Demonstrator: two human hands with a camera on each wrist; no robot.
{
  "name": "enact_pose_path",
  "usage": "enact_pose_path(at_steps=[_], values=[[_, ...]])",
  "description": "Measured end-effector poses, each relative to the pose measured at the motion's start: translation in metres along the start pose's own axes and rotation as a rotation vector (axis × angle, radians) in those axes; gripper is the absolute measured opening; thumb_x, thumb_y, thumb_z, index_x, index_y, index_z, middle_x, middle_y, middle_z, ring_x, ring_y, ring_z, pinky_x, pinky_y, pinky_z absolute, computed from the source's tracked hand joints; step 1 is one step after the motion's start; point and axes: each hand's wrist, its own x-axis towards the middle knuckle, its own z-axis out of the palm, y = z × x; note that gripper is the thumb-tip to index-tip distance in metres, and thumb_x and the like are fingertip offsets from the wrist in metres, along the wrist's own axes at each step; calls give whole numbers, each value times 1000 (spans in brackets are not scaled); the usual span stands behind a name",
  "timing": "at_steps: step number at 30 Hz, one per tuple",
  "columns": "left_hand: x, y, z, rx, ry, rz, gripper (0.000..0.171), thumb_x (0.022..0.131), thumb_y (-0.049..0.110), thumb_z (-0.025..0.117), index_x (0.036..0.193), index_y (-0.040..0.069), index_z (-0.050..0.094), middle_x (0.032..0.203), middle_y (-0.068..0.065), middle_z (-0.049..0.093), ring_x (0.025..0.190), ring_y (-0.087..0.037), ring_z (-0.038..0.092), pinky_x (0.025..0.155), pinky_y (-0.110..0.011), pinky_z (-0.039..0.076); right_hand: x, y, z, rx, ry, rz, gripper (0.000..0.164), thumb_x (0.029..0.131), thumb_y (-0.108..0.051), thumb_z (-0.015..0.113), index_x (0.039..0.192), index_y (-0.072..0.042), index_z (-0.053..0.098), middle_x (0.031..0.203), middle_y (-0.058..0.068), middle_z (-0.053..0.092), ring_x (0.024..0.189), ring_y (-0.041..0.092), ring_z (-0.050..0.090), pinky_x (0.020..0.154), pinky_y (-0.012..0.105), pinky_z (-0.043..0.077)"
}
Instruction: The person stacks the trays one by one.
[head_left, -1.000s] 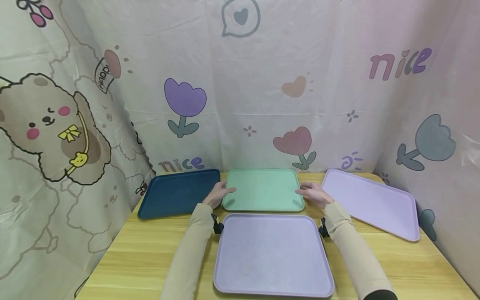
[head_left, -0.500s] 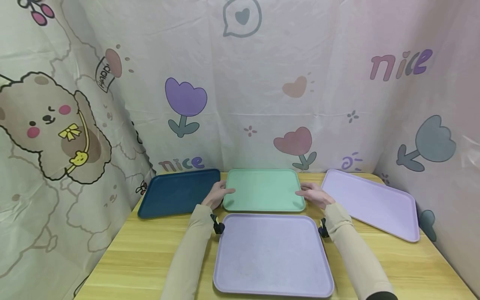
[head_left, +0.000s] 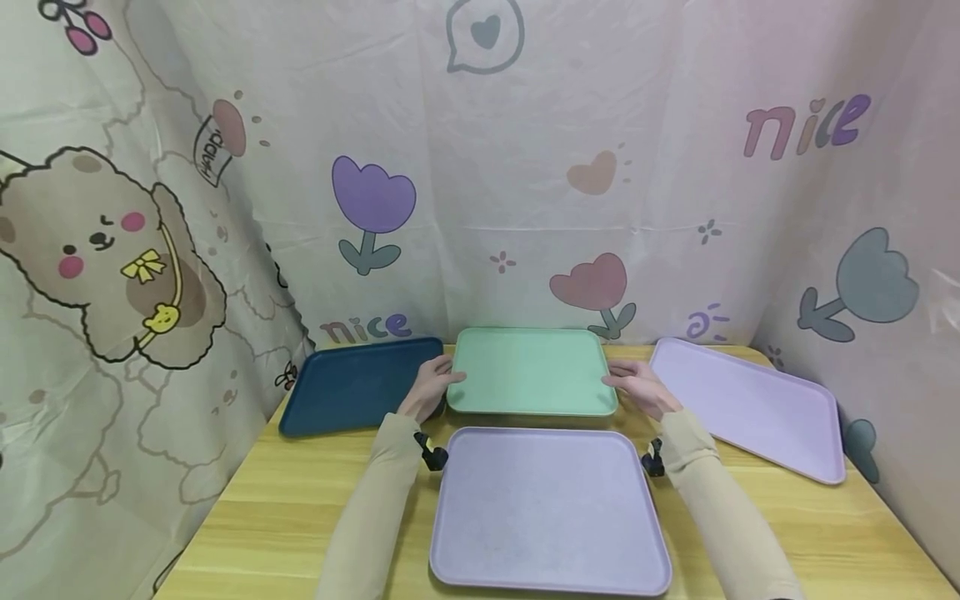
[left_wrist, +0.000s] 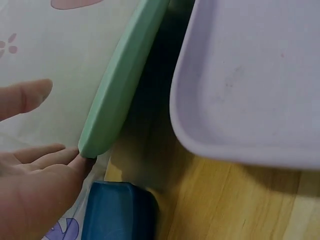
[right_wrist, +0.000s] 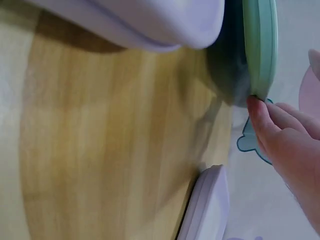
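A white cloth printed with flowers and hearts (head_left: 517, 192) hangs behind a pale, striped wooden table (head_left: 285, 517), on which a broad lavender rectangular tray, apparently plastic (head_left: 551, 508), lies nearest the person. Beyond it, between a slanted lavender rectangular tray of similar material (head_left: 750, 408) on the right and a dark blue, plastic-looking rectangular tray (head_left: 363, 383) on the left, a mint-green, plastic-looking rectangular tray (head_left: 532, 371) is raised above the wood, held at its 2 short ends. Carrying it well seems to call for both ends moving at the same pace, so that neither dips, and for enough height to clear its 3 neighbours, the blue tray above all, since that lies just beside the left grip. The green tray looks shallow and smooth, evenly coloured, with rounded corners, a low rim and softly curved outer sides. Smallest are the hands: the left hand (head_left: 431, 385) and right hand (head_left: 639, 386) are well apart, each gripping 1 end, thumb over the rim and fingers at the edge; how firmly the thumbs press, I cannot tell.
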Motion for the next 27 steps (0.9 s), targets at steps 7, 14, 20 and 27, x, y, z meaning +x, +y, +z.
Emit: enact_pose_path(at_steps=[7,14,20,27], values=[[-11,1,-1,-83,18,66,69,100,2,57,158,-6,20,165,-26,22,155,-39,21,127,-51,24,-12,-6,-1,-21,66,-70,64,100,-4,55,151,17,24,157,38,27,150,47,26,118,30,39],[-27,-1,-1,-191,50,127,62,97,-10,53,154,-9,28,161,-29,31,153,-38,28,123,-44,31,-31,-15,4,-53,183,-96,56,98,-3,59,148,13,37,151,34,41,137,26,53,101,12,47],[-41,0,-5,-276,42,144,61,96,-12,53,153,-9,31,159,-29,34,151,-38,32,108,-24,47,-48,-21,8,16,223,-173,53,95,4,60,143,16,41,145,36,42,102,-11,64,91,8,50],[-61,-1,-6,-317,45,127,60,95,-12,56,151,-7,36,156,-28,39,147,-36,38,94,-16,54,-70,-23,10,71,209,-207,57,91,5,66,140,21,40,136,29,54,101,-5,69,90,14,55]])
